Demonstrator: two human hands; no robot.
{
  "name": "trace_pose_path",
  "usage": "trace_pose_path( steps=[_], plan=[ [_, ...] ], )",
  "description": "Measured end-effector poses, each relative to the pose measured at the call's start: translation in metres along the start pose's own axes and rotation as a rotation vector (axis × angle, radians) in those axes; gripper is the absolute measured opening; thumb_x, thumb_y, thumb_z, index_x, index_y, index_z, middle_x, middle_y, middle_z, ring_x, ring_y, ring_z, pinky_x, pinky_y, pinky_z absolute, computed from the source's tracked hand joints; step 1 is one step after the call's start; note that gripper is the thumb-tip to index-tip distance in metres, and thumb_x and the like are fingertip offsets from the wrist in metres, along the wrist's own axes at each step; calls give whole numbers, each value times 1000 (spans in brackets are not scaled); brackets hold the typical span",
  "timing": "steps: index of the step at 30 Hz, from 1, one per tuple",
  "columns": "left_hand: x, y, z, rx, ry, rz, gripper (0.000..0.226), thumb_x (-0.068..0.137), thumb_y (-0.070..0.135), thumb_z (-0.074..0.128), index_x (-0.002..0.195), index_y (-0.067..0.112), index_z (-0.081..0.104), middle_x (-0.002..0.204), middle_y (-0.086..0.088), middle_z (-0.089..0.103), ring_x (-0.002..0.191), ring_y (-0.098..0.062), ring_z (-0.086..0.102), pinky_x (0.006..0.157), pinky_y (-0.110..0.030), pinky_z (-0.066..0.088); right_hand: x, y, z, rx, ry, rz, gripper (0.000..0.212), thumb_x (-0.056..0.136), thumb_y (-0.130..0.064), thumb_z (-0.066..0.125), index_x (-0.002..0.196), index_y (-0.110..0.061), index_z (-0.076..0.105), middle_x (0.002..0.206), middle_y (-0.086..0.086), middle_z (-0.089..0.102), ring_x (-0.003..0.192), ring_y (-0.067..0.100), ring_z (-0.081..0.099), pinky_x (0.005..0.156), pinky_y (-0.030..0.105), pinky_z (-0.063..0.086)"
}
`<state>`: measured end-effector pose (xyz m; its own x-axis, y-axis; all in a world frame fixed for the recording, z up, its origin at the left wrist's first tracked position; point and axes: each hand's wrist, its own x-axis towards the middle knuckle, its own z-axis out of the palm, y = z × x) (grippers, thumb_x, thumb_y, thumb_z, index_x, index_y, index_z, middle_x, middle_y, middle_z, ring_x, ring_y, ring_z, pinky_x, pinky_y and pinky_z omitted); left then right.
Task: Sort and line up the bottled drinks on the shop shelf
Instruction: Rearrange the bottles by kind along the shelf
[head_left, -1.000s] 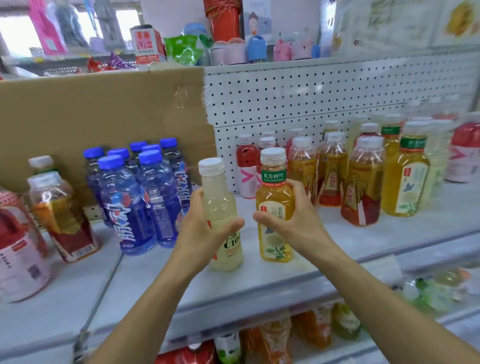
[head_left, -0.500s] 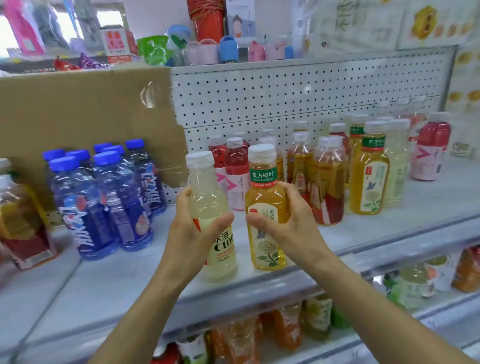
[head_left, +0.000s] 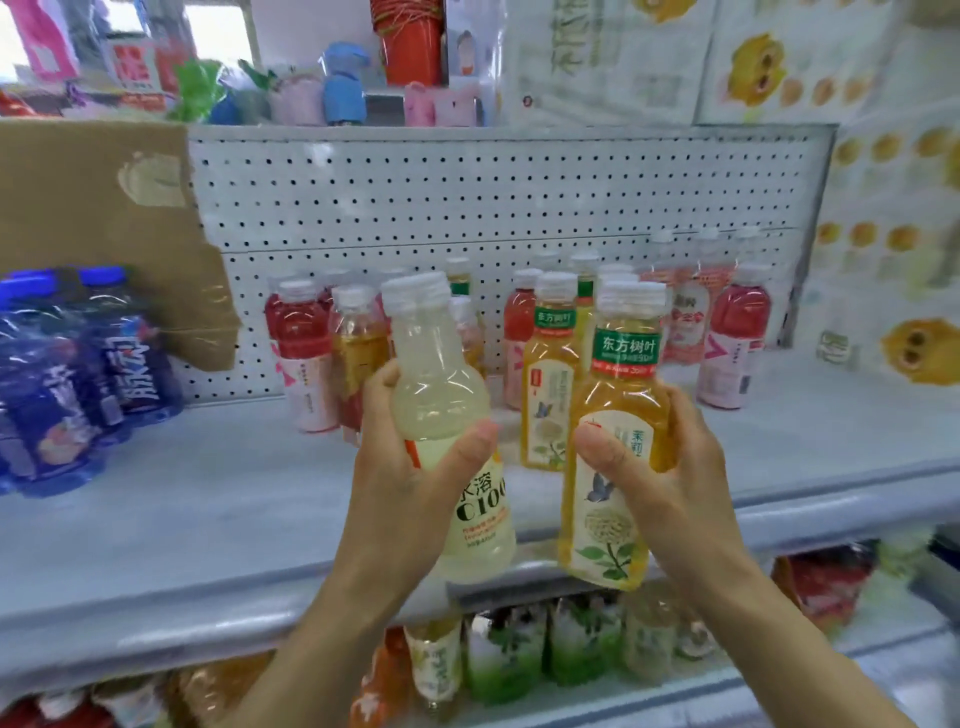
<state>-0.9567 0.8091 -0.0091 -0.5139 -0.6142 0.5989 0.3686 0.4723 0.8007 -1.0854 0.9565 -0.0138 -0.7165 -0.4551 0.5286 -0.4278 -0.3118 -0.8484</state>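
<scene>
Pale-drink bottle (head_left: 437, 395) in left hand (head_left: 405, 493) grip; amber-drink bottle (head_left: 623, 397) in right hand (head_left: 675, 488) grip; both capped, full.

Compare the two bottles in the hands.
The pale bottle holds cloudy whitish drink, the tea bottle amber. The pale bottle's label reads C100; the tea bottle's shows a flower under a green band. The left hand grips the pale bottle, right hand the tea bottle. Both caps are white.

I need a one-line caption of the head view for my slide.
Left hand grips a pale C100 bottle, right hand a yellow bottle, at the shelf front.
</scene>
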Motion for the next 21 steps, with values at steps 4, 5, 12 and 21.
trace_pose_path(
  steps=[4,5,12,21],
  plan=[
    [2,-3,68,13,-49,-31,70,69,57,76,125,52,36,114,21,68,103,0,67,82,-24,56,16,3,-60,-29,48,-12,53,65,-50,82,108,-31,57,93,-11,72,79,8,72,61,14,54],
    [4,-5,83,24,-66,-35,70,69,58,76,125,55,34,115,20,67,104,0,66,85,-26,55,20,4,-71,-30,61,-17,54,64,-52,82,107,-32,56,92,-12,72,78,7,71,61,13,53],
    [25,-29,158,113,-44,-36,81,75,54,77,137,48,24,130,20,51,117,-2,56,97,-31,49,45,14,-120,-23,119,-22,55,64,-49,80,109,-28,56,90,-11,71,77,6,71,59,14,53],
    [32,-56,179,265,75,22,81,86,50,71,147,41,19,134,22,31,130,8,26,104,-12,25,60,26,-132,-5,103,-16,56,59,-56,80,105,-33,56,92,-10,71,78,7,71,61,16,54]
  ],
)
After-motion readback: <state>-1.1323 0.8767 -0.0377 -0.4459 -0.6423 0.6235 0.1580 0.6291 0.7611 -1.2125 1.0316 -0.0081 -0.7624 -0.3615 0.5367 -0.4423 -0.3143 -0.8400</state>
